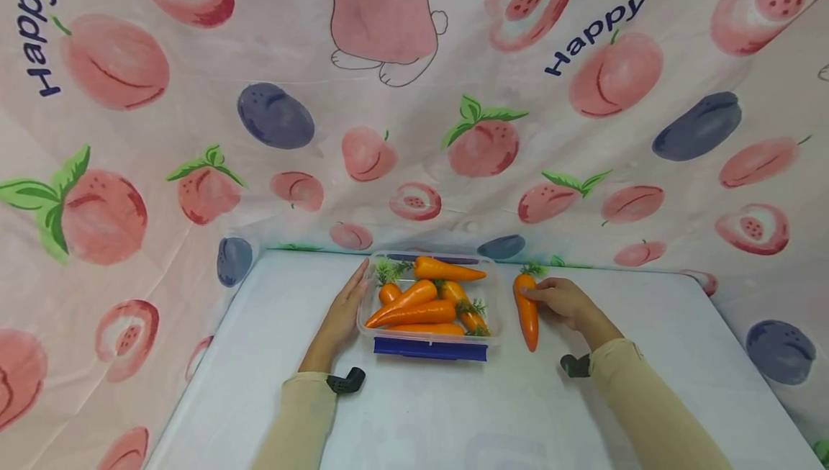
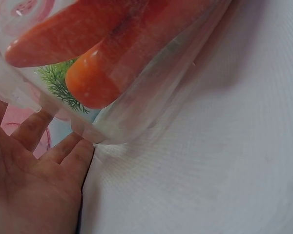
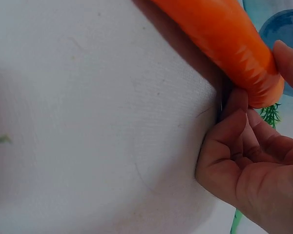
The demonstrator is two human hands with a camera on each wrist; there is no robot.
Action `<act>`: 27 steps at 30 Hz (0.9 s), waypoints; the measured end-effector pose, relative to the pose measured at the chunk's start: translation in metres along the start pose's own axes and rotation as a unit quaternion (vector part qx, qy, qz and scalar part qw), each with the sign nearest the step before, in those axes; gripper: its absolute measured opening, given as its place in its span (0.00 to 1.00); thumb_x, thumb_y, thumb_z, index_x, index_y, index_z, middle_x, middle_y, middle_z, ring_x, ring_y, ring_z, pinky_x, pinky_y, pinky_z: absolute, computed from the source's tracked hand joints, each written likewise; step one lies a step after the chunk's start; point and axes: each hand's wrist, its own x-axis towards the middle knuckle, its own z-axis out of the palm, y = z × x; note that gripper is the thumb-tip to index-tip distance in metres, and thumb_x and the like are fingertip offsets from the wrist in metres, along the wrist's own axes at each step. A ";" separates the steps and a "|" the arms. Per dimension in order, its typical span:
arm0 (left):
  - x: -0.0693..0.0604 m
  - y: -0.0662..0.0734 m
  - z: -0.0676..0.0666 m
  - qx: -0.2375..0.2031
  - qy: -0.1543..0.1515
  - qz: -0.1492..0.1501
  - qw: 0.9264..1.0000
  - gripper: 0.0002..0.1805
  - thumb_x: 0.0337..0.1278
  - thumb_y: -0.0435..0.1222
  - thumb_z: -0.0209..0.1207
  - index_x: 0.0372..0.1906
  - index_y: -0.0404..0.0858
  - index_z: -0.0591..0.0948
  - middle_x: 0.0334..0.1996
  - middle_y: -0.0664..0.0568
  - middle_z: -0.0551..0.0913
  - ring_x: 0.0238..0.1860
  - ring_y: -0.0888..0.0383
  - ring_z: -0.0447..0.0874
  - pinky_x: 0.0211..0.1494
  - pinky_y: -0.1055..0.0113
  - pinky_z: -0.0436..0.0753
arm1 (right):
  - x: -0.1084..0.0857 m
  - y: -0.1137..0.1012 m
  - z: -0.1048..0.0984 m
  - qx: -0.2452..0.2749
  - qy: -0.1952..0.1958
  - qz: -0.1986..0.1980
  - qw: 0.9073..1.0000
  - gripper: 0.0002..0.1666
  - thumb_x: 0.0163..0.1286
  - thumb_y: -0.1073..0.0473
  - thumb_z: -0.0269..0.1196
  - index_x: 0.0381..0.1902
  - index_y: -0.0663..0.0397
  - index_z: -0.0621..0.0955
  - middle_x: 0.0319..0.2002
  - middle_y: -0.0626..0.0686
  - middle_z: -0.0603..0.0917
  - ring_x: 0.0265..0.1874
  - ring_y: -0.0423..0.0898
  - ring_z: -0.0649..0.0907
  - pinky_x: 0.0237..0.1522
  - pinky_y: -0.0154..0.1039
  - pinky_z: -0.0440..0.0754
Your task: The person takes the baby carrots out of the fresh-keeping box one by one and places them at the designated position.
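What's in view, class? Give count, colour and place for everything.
Table: one, white, lower head view
Fruit-print cloth: count unclear, pale pink, behind table
Container: one, clear, on table
Clip: at least one, blue, container's near side
Packed carrots: at least six, orange, inside container
Loose carrot: one, green-topped orange, right of container
Sleeves: two, beige, lower head view
Wrist cameras: two, black, beside sleeves
Left grip: one, bare, touching container
Right grip: one, bare, holding loose carrot

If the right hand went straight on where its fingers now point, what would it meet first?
Past the held carrot, the right hand would probably meet the right side of the clear box, though height is hard to judge.
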 end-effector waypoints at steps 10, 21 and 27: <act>0.001 0.000 0.000 -0.002 0.001 -0.001 1.000 0.27 0.82 0.48 0.40 0.80 0.65 0.58 0.82 0.55 0.54 0.83 0.47 0.45 0.83 0.41 0.44 | 0.001 0.001 0.000 -0.010 0.004 0.005 1.000 0.41 0.70 0.42 0.67 0.65 0.68 0.70 0.57 0.65 0.77 0.51 0.57 0.77 0.61 0.49 0.82; 0.001 0.002 -0.001 0.001 -0.013 -0.012 1.000 0.28 0.82 0.50 0.40 0.81 0.63 0.56 0.83 0.57 0.53 0.84 0.49 0.43 0.83 0.43 0.42 | -0.001 0.008 -0.008 0.012 -0.007 0.002 1.000 0.47 0.68 0.36 0.67 0.67 0.68 0.69 0.52 0.61 0.77 0.48 0.53 0.76 0.47 0.36 0.82; 0.001 -0.001 -0.002 0.009 -0.006 -0.008 1.000 0.27 0.82 0.50 0.40 0.79 0.67 0.58 0.82 0.59 0.54 0.84 0.49 0.45 0.83 0.42 0.43 | 0.001 0.013 -0.012 0.057 -0.011 0.007 0.998 0.44 0.68 0.38 0.67 0.66 0.67 0.70 0.46 0.56 0.80 0.44 0.49 0.78 0.44 0.34 0.82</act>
